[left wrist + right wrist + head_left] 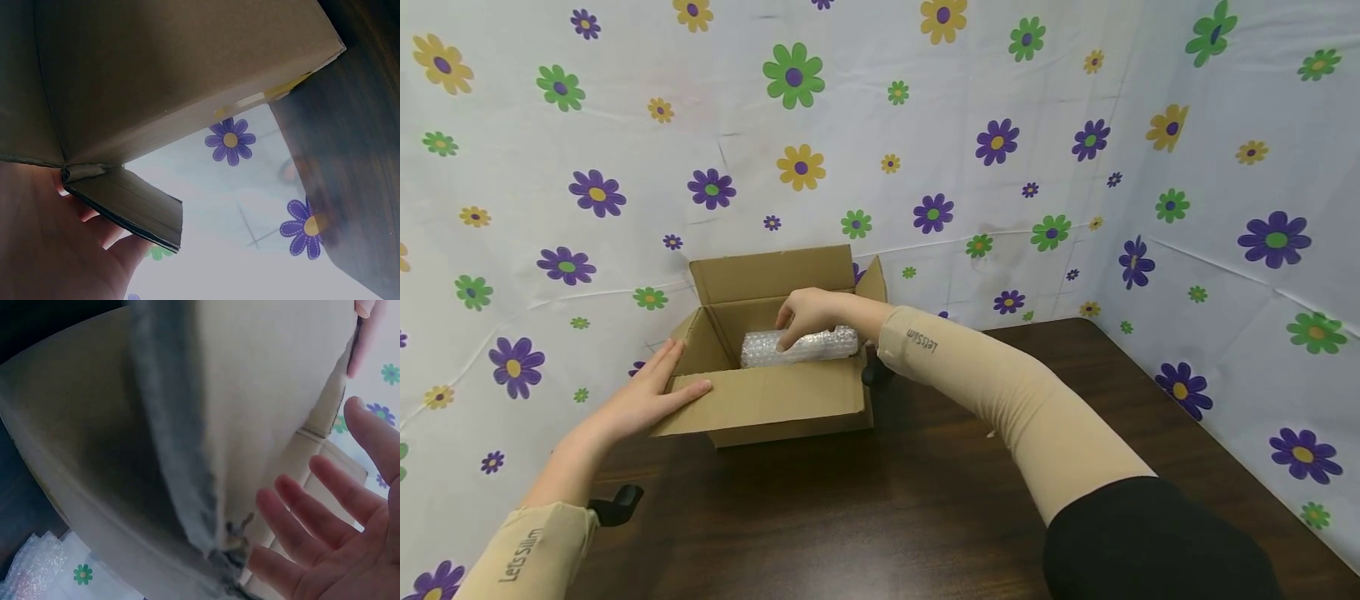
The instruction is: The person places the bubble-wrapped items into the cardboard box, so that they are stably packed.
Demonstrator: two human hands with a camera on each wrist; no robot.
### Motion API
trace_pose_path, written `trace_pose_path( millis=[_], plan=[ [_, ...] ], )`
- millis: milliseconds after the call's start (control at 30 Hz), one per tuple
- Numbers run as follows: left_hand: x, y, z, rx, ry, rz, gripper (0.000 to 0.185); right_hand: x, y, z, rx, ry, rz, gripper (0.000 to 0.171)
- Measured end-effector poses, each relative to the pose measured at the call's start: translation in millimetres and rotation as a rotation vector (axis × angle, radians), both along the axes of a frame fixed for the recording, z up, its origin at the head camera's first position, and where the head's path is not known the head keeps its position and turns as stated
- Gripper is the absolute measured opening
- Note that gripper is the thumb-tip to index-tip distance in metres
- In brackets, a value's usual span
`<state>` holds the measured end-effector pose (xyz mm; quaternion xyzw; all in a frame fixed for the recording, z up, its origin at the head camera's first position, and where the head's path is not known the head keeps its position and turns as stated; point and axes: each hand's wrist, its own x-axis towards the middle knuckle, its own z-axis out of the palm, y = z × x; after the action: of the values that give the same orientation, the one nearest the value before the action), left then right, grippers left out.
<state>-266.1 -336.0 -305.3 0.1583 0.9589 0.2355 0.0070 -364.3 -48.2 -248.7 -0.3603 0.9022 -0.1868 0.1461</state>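
An open cardboard box (767,402) stands on the table by the wall, flaps spread. Inside lies a bubble-wrapped bundle (822,344); what the wrap covers cannot be made out. My left hand (651,392) holds the box at its front left corner, thumb over the front flap and fingers along the outside of the left flap. In the left wrist view, fingers (94,219) show behind a folded flap. My right hand (811,315) is over the bundle with fingers bent downward. The right wrist view shows that hand (337,544) with spread fingers, nothing held, beside the box's cardboard edge.
The dark wooden table (925,492) extends in front and to the right. A flower-patterned sheet (1037,92) covers the walls behind and at the side. The box's back flap (775,275) stands up. More bubble wrap (34,569) shows outside the box in the right wrist view.
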Motion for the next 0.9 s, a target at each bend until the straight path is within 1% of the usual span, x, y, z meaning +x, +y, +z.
trace_pose_path(
  millis=[233, 500, 633, 733, 900],
  plan=[
    [0.2, 0.5, 1.7, -0.001, -0.006, 0.003, 0.095, 2.0, 7.1, 5.0, -0.022, -0.036, 0.003, 0.047],
    [0.1, 0.5, 1.0, -0.01, -0.002, 0.012, 0.095, 5.6, 16.5, 15.8, -0.1, -0.137, 0.016, 0.049],
    [0.4, 0.2, 0.4, -0.012, -0.007, 0.011, 0.095, 7.2, 23.0, 27.5, -0.116, -0.095, 0.056, 0.049],
    [0.4, 0.2, 0.4, -0.01, -0.007, 0.01, 0.095, 9.9, 30.6, 40.5, -0.136, -0.054, 0.074, 0.048],
    [0.1, 0.3, 1.4, -0.003, -0.003, 0.01, 0.095, 14.6, 49.4, 58.8, -0.195, -0.083, 0.056, 0.046]
  ],
)
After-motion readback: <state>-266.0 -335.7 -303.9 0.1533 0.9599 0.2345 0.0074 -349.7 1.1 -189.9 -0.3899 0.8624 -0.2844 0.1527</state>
